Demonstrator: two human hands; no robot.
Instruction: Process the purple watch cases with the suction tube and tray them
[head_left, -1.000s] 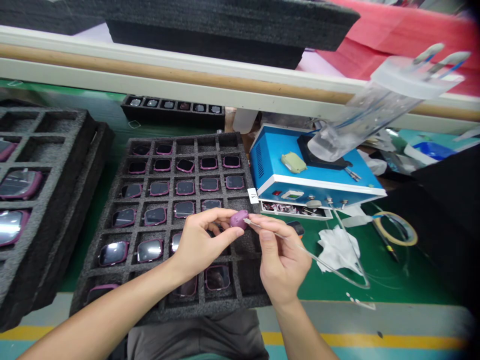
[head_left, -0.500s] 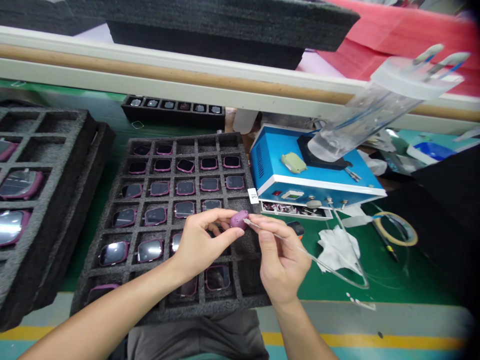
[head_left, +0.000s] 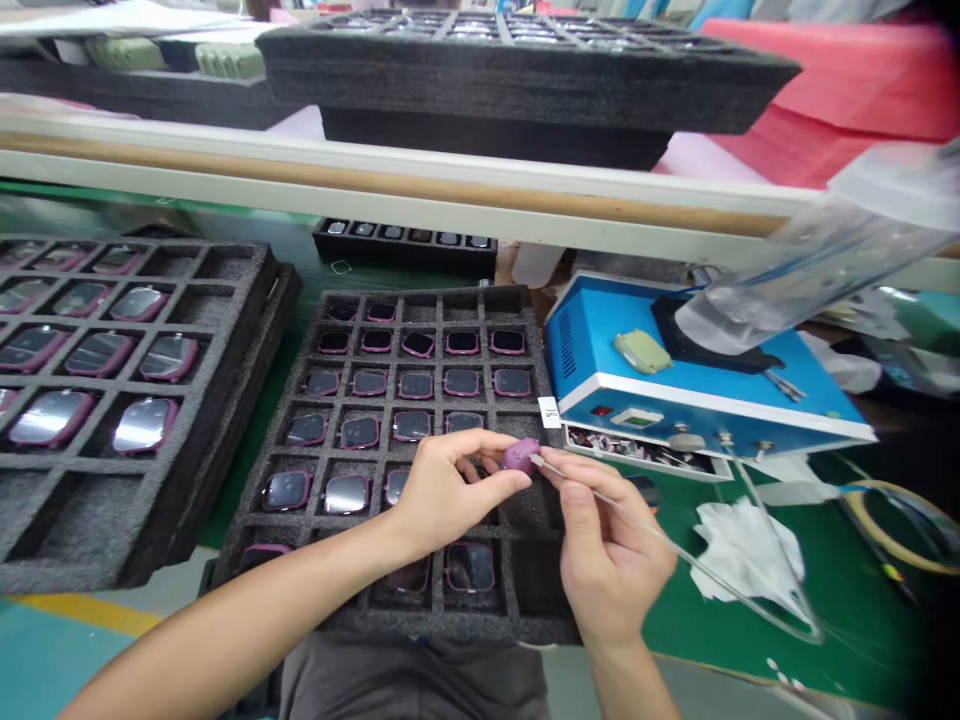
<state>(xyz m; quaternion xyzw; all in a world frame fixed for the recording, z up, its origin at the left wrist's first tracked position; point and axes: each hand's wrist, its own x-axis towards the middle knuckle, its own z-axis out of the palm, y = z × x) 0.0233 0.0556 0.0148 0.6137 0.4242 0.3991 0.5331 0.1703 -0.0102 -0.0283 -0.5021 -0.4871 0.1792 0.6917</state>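
Between thumb and fingers, my left hand [head_left: 450, 490] grips a small purple watch case [head_left: 519, 457] above the right part of a black foam tray [head_left: 525, 600]. My right hand [head_left: 611, 530] pinches a thin tool [head_left: 553, 468] whose pale tip meets the case's right side; a clear tube [head_left: 720, 575] trails from it. The tray's cells hold several purple-framed watches with dark screens, and some cells at the right are bare. A white label [head_left: 550, 412] stands at the tray's right edge.
A second foam tray [head_left: 247, 340] with watches lies left. On the right are a blue machine [head_left: 592, 330] bearing a green case [head_left: 643, 351] and clear cylinder [head_left: 810, 250], a parts drawer [head_left: 645, 452], crumpled tissue [head_left: 746, 560] and tape roll [head_left: 900, 520]. A shelf rail [head_left: 450, 195] crosses behind.
The view has shifted left and up, so most things appear farther right and more of the left tray shows. Both hands keep their hold, with the tool's tip still at the purple case.
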